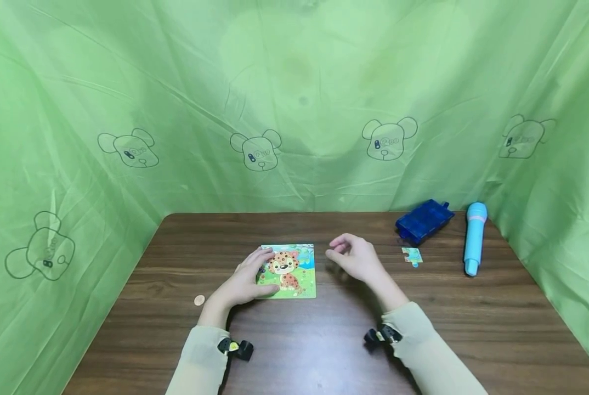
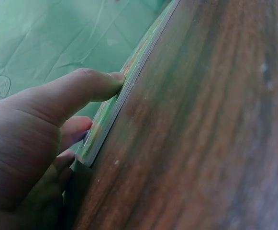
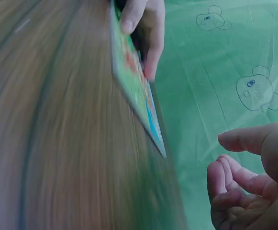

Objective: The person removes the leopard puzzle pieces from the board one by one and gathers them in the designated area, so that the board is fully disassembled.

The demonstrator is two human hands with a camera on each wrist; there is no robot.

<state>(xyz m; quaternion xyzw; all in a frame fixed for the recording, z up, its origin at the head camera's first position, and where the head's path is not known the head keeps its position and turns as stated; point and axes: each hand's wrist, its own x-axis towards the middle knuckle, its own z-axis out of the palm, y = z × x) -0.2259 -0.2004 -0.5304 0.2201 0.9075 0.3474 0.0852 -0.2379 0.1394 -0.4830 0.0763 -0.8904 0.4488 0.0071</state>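
A square jigsaw puzzle [image 1: 294, 277] with a spotted leopard cub on green grass lies flat on the table. My left hand [image 1: 245, 281] rests on its left side, the thumb [image 2: 93, 86] extended over the front part and the fingers over the upper left part. To the right of the puzzle, my right hand [image 1: 357, 260] hovers apart from it. Its fingers are loosely bent, and a gap shows between the thumb [image 3: 241, 139] and the fingers, with nothing held. One loose blue puzzle piece [image 1: 413, 255] lies further right.
A dark blue translucent box [image 1: 424, 221] stands behind the loose piece. Right of it lies a light blue toy microphone [image 1: 474, 238]. A small round tan disc [image 1: 199, 300] sits left of my left hand. Green curtain [image 1: 299, 109] encloses the wooden table's [image 1: 324, 351] back and sides.
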